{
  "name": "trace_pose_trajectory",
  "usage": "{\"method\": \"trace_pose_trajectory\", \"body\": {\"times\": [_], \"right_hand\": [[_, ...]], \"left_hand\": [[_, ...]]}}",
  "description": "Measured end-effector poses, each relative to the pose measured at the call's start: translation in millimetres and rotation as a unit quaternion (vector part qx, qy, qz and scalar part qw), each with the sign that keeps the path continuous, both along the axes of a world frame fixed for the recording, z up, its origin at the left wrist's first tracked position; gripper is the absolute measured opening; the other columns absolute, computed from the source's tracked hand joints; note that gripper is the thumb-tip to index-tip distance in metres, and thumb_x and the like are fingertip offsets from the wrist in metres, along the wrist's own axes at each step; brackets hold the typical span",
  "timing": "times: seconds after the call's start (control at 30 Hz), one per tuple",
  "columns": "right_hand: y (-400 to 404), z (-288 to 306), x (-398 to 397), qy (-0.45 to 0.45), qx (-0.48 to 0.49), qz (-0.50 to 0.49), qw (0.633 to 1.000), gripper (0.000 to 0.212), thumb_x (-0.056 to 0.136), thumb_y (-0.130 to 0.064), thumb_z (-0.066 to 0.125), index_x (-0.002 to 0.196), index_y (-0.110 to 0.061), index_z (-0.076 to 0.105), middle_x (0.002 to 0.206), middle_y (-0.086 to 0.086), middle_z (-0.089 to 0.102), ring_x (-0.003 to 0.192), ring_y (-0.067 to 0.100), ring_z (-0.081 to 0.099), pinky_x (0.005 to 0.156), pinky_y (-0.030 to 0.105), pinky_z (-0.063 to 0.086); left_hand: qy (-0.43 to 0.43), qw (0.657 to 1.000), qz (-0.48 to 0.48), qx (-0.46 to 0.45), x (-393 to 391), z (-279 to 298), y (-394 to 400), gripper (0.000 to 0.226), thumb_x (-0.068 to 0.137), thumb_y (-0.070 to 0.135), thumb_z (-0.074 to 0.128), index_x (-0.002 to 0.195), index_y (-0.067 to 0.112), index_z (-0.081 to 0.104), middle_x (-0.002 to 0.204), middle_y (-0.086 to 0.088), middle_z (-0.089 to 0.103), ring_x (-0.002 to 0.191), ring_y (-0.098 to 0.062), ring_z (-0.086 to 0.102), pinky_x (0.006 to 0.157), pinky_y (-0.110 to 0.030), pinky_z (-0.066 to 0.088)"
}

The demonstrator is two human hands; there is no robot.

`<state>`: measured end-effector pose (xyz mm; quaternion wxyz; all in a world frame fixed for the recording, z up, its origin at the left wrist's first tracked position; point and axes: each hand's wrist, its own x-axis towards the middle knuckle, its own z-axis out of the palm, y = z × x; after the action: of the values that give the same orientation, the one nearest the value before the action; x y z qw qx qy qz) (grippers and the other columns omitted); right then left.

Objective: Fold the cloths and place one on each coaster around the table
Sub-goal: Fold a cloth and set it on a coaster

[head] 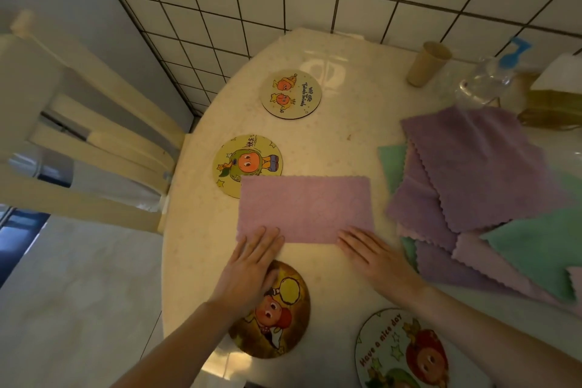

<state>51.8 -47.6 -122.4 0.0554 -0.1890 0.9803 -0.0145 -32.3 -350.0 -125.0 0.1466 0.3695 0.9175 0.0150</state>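
Currently the folded purple cloth (305, 209) lies mid-frame on the bench (346, 142), overlapping the green coaster (239, 164). Left hand (252, 264) and right hand (374, 255) lie open and flat, fingers pressing its near edge, likely setting the crease. Four coasters visible, none covered properly. Unfolded cloth pile (478, 186) at right; count unclear.

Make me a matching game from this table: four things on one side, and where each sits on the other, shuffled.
Things:
1. folded purple cloth
2. pile of cloths
3. cardboard tube
4. "Have a nice day" coaster

Places:
A. far side, near the tiled wall
B. nearest edge, under the right forearm
C. under both hands' fingertips
D. right of the folded cloth

Pairs: 1-C, 2-D, 3-A, 4-B
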Motion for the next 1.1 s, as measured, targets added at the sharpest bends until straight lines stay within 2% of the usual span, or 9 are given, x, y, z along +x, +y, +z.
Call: {"method": "trace_pose_trajectory", "body": {"times": [0.17,0.23,0.37,0.5,0.63,0.73,0.9,0.97,1.1], "right_hand": [[11,16,-2,0.017,-0.019,0.004,1.000,0.055,0.074,0.003,0.047,0.127,-0.009,0.053,0.127,0.010,0.057,0.116,0.025,0.054,0.088,0.037,0.052],[6,20,-10,0.020,-0.016,0.002,1.000,0.053,0.066,0.003,0.063,0.117,-0.010,0.060,0.117,0.008,0.061,0.106,0.025,0.060,0.076,0.036,0.054],[3,25,-21,0.012,0.006,0.012,1.000,0.040,0.072,-0.003,0.051,0.109,-0.014,0.059,0.109,0.005,0.061,0.097,0.024,0.059,0.066,0.034,0.051],[4,33,-26,-0.011,0.032,0.001,0.999,0.041,0.063,0.005,0.067,0.098,-0.014,0.058,0.096,0.003,0.060,0.085,0.023,0.057,0.062,0.034,0.048],[-15,64,-4,0.058,-0.021,0.003,0.998,0.026,0.081,-0.002,0.049,0.098,-0.015,0.063,0.092,0.000,0.064,0.080,0.020,0.059,0.066,0.033,0.046],[-47,86,34,0.066,-0.068,0.055,0.994,0.036,0.096,-0.011,0.030,0.109,-0.018,0.063,0.099,-0.002,0.066,0.082,0.018,0.060,0.070,0.031,0.051],[-72,83,73,0.036,-0.123,0.119,0.985,0.028,0.098,-0.018,0.039,0.113,-0.021,0.062,0.098,-0.006,0.066,0.080,0.013,0.061,0.067,0.028,0.051],[-64,72,63,0.025,-0.127,0.132,0.983,0.031,0.093,-0.015,0.046,0.121,-0.015,0.060,0.112,0.000,0.065,0.097,0.016,0.062,0.080,0.031,0.053],[-34,46,19,-0.007,-0.070,0.158,0.985,0.058,0.082,0.003,0.044,0.139,-0.008,0.041,0.139,0.009,0.050,0.128,0.023,0.047,0.101,0.034,0.045]], "left_hand": [[-0.013,0.999,0.043,0.001,-1,2,-24,0.060,0.097,0.049,0.022,0.151,0.024,0.019,0.159,0.003,0.015,0.146,-0.016,0.011,0.117,-0.035,0.015],[-0.015,0.999,0.047,-0.003,-1,3,-21,0.060,0.098,0.051,0.017,0.150,0.022,0.023,0.158,0.002,0.017,0.146,-0.018,0.014,0.117,-0.035,0.019],[-0.003,0.998,0.059,0.000,-5,9,-13,0.066,0.098,0.052,0.006,0.143,0.019,0.041,0.152,-0.001,0.034,0.141,-0.020,0.029,0.116,-0.033,0.022],[0.009,0.996,0.084,-0.005,-2,15,1,0.058,0.094,0.043,0.025,0.136,0.013,0.052,0.143,-0.008,0.047,0.134,-0.027,0.043,0.110,-0.044,0.028],[0.006,0.997,0.072,0.035,19,22,24,0.061,0.092,0.039,0.036,0.149,0.018,0.027,0.152,-0.006,0.035,0.140,-0.028,0.031,0.115,-0.044,0.023],[0.007,0.996,0.000,0.086,44,29,48,0.071,0.089,0.039,0.047,0.151,0.019,0.019,0.154,-0.006,0.030,0.141,-0.026,0.029,0.113,-0.044,0.027],[-0.005,0.994,-0.079,0.078,80,19,53,0.057,0.086,0.027,0.037,0.141,0.014,0.044,0.144,-0.008,0.048,0.132,-0.027,0.044,0.106,-0.047,0.039],[-0.003,0.993,-0.099,0.069,89,11,44,0.052,0.085,0.024,0.038,0.133,0.015,0.055,0.138,-0.007,0.054,0.129,-0.027,0.049,0.104,-0.048,0.041],[0.014,0.992,-0.102,0.077,98,7,29,0.051,0.088,0.028,0.039,0.136,0.017,0.052,0.142,-0.007,0.049,0.134,-0.029,0.042,0.109,-0.049,0.025]]}}
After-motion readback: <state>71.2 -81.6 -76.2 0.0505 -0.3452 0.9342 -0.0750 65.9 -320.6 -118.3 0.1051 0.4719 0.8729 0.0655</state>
